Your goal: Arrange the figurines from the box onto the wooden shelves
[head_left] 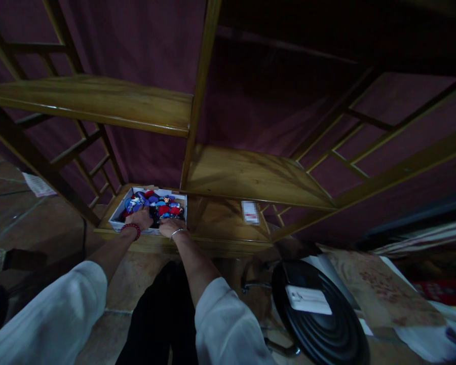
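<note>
A shallow white box (116,217) stands on the low wooden shelf at the left, filled with several small colourful pieces (163,203) in red, blue, purple and black. Their exact kind is too small to tell. My left hand (140,218), with a red bead bracelet, reaches over the box's front wall into the pieces. Close beside it, my right hand (171,226), wearing a silver bangle, reaches in over the same wall. Both hands look closed, fingers bent down among the pieces; what they hold is hidden.
A wooden shelf unit (198,101) with lattice sides rises around the box. A small white packet (250,212) is on the lower shelf, right. A black round stool (327,324) bears a white object (308,299). Beside it lies a patterned brown sheet (380,284).
</note>
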Motion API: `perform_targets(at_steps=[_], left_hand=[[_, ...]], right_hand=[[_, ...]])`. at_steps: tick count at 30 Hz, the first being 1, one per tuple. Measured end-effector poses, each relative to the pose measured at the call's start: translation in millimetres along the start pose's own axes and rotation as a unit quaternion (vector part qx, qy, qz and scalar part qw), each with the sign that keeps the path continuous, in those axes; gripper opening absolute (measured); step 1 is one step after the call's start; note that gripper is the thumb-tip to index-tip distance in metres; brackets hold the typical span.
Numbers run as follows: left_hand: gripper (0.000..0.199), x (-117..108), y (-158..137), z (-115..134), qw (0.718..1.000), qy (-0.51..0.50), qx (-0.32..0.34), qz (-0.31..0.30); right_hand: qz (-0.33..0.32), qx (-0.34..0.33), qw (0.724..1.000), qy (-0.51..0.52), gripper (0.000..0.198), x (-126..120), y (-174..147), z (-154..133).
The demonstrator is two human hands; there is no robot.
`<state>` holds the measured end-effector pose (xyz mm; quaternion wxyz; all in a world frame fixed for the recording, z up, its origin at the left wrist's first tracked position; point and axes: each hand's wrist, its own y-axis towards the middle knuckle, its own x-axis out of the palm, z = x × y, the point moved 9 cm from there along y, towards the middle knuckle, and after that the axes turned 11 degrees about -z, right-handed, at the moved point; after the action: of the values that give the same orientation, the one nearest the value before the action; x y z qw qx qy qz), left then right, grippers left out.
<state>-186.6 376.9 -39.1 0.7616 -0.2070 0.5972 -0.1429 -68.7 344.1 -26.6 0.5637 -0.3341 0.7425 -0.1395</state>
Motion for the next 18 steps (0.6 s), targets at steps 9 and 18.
perform_targets(at_steps=[9, 18], left_hand=[[0.06, 3.3, 9.7, -0.7, 0.999, -0.004, 0.005, -0.033], [0.048, 0.7, 3.5, 5.4, 0.998, -0.003, 0.041, -0.04]], right_hand=[[-0.002, -0.003, 1.0, 0.015, 0.042, -3.7, -7.5, -1.4], [0.001, 0.007, 1.0, 0.016, 0.048, -4.7, -10.1, 0.1]])
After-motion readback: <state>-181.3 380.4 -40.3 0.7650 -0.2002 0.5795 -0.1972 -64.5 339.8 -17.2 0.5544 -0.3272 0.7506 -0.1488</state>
